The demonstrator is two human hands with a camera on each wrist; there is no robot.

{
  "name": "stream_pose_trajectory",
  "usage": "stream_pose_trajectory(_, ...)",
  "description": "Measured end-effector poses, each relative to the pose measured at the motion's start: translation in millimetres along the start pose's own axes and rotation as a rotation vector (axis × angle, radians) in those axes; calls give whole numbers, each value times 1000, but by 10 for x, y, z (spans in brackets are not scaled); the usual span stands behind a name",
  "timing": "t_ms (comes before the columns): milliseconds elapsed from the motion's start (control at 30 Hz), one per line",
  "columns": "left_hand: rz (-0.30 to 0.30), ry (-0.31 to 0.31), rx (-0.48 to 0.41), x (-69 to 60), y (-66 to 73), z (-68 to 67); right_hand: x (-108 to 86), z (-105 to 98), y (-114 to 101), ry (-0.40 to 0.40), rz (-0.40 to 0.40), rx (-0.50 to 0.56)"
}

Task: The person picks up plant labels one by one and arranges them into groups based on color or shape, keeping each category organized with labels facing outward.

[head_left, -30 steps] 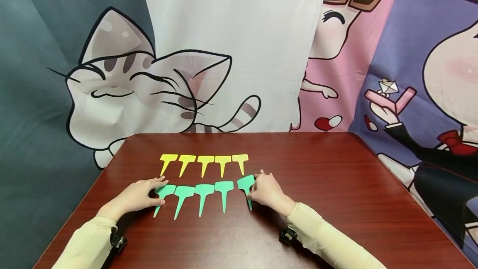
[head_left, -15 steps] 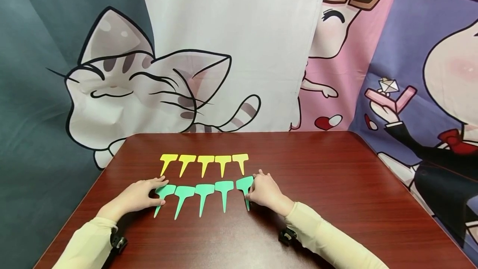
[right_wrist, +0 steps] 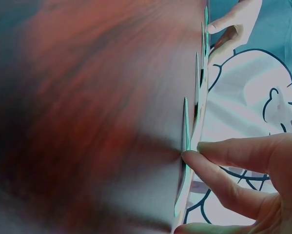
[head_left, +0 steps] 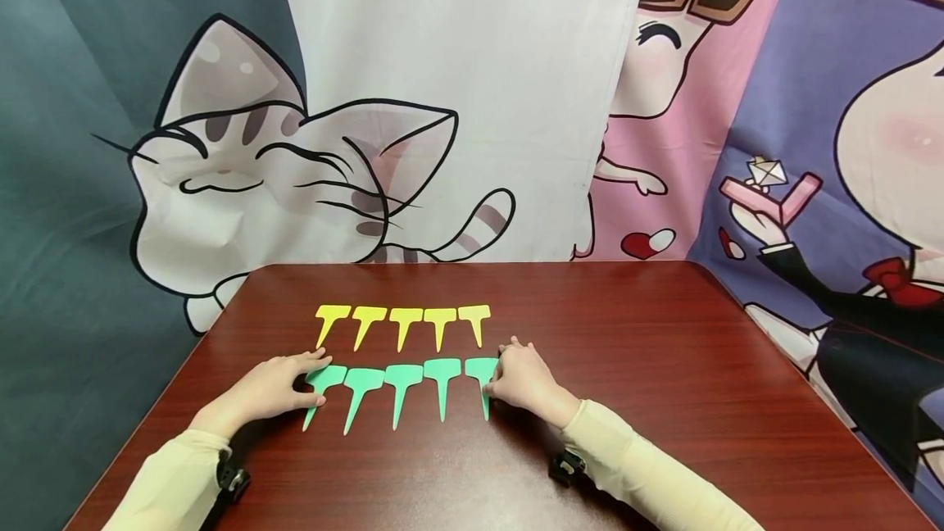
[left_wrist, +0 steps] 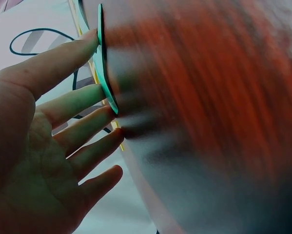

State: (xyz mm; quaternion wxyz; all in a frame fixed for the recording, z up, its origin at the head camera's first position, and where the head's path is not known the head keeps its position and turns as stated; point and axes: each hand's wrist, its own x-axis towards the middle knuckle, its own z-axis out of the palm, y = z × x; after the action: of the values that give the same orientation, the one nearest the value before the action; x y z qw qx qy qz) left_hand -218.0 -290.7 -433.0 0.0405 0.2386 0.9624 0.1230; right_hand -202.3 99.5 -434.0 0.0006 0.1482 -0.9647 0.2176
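Note:
Green T-shaped plant labels lie in a row on the table, stems toward me. At the row's left end my left hand (head_left: 269,385) touches the leftmost green plant label (head_left: 329,377); in the left wrist view its thumb (left_wrist: 85,46) and extended fingers rest along that label (left_wrist: 102,58). My right hand (head_left: 527,379) pinches the rightmost green plant label (head_left: 478,367) near its stem. Up close in the right wrist view, thumb and forefinger (right_wrist: 197,163) meet at this label (right_wrist: 186,117), which lies nearly flat on the table.
Behind the green row runs a row of yellow T-shaped plant labels (head_left: 406,318). The dark red wooden table (head_left: 627,326) reaches back to a cartoon-printed cloth (head_left: 472,64). A black wrist camera (head_left: 568,465) is strapped to my right wrist.
The rightmost green plant label has turned straighter and shifted slightly left and toward me, with my right hand on it. My left hand and the other labels stay in place.

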Motion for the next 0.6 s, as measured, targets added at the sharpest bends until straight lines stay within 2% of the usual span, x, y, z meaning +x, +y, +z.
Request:
stream_pose_trajectory(267,2,3,6,11,-1,4,5,-40,17,4,8,-39)
stream_pose_trajectory(600,10,-7,-1,-5,-13,-8,10,-163,134,98,46,-43)
